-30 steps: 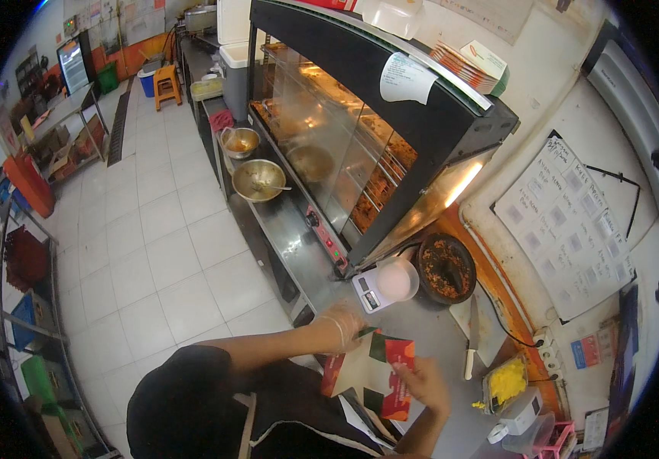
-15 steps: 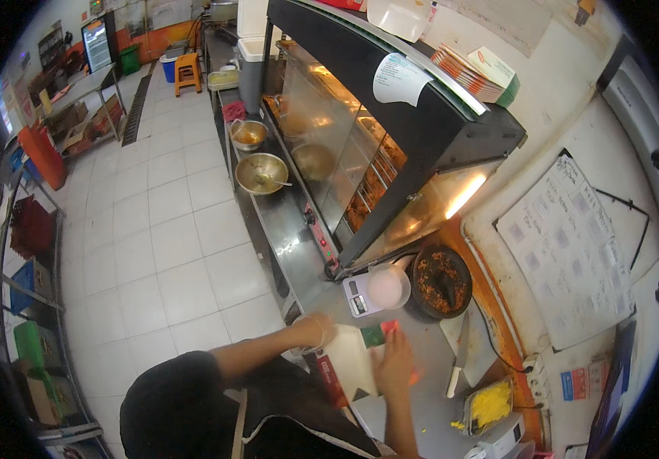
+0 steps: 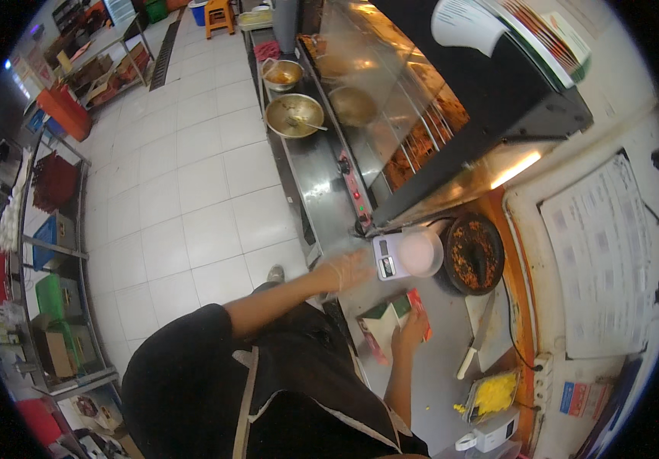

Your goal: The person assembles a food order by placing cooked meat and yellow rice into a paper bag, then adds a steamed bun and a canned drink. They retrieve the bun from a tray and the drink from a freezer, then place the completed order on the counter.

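My right hand [image 3: 409, 330] grips the right side of a paper food box [image 3: 382, 329], white inside with red and green outer panels. The box sits partly unfolded on the steel counter, its flaps raised. My left hand [image 3: 351, 269], in what looks like a clear plastic glove, hovers beyond the box and left of the kitchen scale [image 3: 385, 258]. Its fingers are stretched out, a little blurred, with nothing in them. On the scale rests a round, translucent tub [image 3: 420, 252] with pale contents. Right of it stands a dark stone mortar [image 3: 461, 268] holding reddish-brown paste and a pestle.
A knife [image 3: 476, 344] lies on a white board at the right. Nearer is a tray of yellow shreds [image 3: 494, 394]. A lit warming cabinet [image 3: 452, 153] rises at the back, with metal bowls [image 3: 294, 115] along its left. Shelving [image 3: 62, 260] stands across the tiled floor.
My left hand has let go of the box and moved forward and right, towards the scale. The box has turned and its flaps have risen, with my right hand still on it. The view has shifted.
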The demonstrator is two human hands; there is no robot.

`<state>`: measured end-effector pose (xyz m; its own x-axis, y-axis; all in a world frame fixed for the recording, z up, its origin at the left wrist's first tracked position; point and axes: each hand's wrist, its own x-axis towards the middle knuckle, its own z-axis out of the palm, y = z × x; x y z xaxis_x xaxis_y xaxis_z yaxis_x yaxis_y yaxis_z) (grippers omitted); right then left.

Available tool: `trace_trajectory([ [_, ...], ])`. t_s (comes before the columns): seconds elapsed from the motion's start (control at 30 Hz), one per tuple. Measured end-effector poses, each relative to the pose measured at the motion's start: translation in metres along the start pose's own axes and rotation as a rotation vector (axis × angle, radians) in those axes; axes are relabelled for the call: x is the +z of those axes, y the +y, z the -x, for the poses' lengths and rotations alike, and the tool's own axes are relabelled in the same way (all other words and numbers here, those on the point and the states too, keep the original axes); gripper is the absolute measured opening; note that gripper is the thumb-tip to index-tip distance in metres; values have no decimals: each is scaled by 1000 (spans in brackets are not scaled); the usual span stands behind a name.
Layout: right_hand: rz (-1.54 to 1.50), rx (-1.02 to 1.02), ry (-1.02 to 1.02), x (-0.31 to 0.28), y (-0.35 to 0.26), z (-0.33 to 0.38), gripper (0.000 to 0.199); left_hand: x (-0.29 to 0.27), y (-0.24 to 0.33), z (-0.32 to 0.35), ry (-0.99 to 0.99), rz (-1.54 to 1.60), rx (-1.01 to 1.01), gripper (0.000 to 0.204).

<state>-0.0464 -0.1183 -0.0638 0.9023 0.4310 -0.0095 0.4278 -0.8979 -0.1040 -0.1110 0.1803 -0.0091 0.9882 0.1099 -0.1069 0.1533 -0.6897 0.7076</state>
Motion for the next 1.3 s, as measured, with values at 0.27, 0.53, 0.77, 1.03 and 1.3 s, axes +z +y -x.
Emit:
trace_trajectory([
  [0.27,-912,-153,16,-95,-145,-51,46,-207,-164,-157,933,628,129,62],
  [0.53,-941,-450,263,-155,-350,-199,40,-427,-226,-334,1063,138,-200,62],
  [0.77,-809,-107,413,-143,-336,-218,41,-427,-253,-365,1008,172,-108,54],
  [1.03,-907,44,503,-127,-327,-199,28,-362,-248,-368,1060,67,-58,47],
  [1.3,-879,103,527,-113,-350,-203,21,-328,-171,-294,918,400,24,62],
])
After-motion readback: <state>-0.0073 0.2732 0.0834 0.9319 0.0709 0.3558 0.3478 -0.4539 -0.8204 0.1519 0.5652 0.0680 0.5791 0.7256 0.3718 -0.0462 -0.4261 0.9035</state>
